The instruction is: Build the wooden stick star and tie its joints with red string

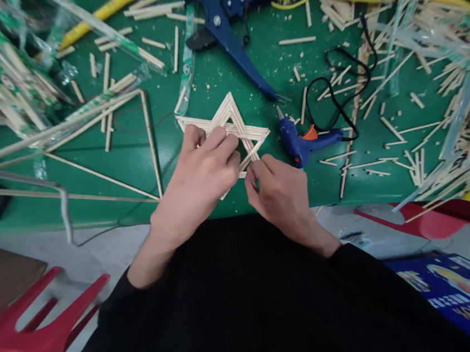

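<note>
A star made of thin wooden sticks [228,112] lies on the green table [216,77] right in front of me. My left hand [211,167] rests over its left side with curled fingers closed on the sticks, hiding part of the star. At the lower right point, my right hand [278,191] has thumb and forefinger pinched together against the stick ends; the exact spot is covered by the fingers. To the right lies a blue glue gun [298,140] with an orange trigger, its nozzle pointing up and left. Beyond the star is a blue pipe cutter [234,47].
Bundles of sticks in plastic wrap [2,83] fill the left. A large stick frame [151,143] stands beside the star. Loose cut sticks [418,165] and a black cord [339,106] spread over the right. A yellow hose [120,2] runs along the back.
</note>
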Available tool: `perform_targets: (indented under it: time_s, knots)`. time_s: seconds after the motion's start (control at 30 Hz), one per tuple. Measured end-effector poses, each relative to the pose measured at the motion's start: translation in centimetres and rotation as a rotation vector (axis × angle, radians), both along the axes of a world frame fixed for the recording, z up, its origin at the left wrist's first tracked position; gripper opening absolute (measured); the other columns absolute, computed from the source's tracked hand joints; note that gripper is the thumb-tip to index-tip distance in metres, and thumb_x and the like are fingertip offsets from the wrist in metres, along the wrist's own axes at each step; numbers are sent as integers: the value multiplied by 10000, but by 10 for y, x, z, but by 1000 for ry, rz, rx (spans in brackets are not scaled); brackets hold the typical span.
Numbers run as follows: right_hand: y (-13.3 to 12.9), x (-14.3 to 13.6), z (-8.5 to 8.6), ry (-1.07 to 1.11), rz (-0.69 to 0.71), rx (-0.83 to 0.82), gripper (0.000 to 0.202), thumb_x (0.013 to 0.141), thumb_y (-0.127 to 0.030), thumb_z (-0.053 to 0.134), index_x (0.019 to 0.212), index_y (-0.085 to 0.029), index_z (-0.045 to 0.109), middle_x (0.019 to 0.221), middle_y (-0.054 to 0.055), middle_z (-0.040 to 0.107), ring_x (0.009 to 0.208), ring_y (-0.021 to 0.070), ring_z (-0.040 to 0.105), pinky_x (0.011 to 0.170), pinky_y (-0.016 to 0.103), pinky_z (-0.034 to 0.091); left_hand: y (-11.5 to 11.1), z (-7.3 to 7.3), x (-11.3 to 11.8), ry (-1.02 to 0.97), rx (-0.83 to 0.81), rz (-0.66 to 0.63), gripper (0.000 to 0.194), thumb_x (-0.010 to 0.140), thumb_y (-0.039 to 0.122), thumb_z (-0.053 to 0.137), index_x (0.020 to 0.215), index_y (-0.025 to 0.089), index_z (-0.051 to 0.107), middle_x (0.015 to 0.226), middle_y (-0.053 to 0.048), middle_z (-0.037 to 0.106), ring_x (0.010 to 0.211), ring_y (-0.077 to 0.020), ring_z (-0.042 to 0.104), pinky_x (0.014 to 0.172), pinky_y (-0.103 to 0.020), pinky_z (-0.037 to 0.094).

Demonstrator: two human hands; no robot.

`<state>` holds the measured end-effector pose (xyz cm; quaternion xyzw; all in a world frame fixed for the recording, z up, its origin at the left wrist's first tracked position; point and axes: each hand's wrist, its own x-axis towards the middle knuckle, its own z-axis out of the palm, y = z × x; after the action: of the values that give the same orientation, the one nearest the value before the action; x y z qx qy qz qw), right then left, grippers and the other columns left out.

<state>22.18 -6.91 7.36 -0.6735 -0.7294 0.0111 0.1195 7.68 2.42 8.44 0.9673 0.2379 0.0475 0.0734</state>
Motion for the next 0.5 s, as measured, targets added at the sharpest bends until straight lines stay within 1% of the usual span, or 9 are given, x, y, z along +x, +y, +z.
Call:
perform_targets:
  time_s: [0.1, 0.2, 0.37, 0.43, 0.5]
  knots:
    - [1, -1, -3, 0, -12, 17, 252, 902, -90, 547, 669, -182, 579, 640, 6, 608, 551, 124, 492, 498, 292, 295, 1, 0, 2, 7, 2, -36, 217, 983, 111, 506, 779, 159, 564, 852, -72, 608, 977, -270, 634, 733, -411, 500]
    - [1, -1, -5, 23, -23, 39, 267, 913, -95, 544, 664, -178, 591, 630, 5, 610, 549, 121, 506, 510, 292, 303, 1, -2, 3, -11, 16, -56, 217, 975, 118, 524, 766, 165, 555, 842, -64, 595, 958, -271, 630, 715, -419, 510]
    - [-1, 0, -9, 72, -35, 44, 264, 926, -104, 536, 683, -172, 615, 636, 1, 619, 558, 120, 523, 524, 294, 316, 2, -11, 6, -4, -19, -44, 263, 1006, 120, 456, 767, 168, 556, 841, -46, 587, 963, -251, 611, 763, -441, 518]
    - [-2, 0, -11, 94, -42, 56, 265, 929, -105, 533, 687, -171, 620, 633, 1, 618, 557, 121, 524, 527, 295, 321, 3, -13, 7, 5, -9, -45, 274, 1017, 133, 444, 769, 168, 555, 826, -33, 571, 962, -235, 599, 778, -435, 516]
    - [-2, -1, -13, 110, -49, 73, 265, 933, -106, 533, 692, -171, 622, 630, 1, 616, 556, 121, 523, 529, 294, 328, 4, -16, 8, 15, 24, -74, 273, 1020, 150, 461, 762, 167, 546, 803, -21, 551, 943, -221, 590, 765, -419, 514]
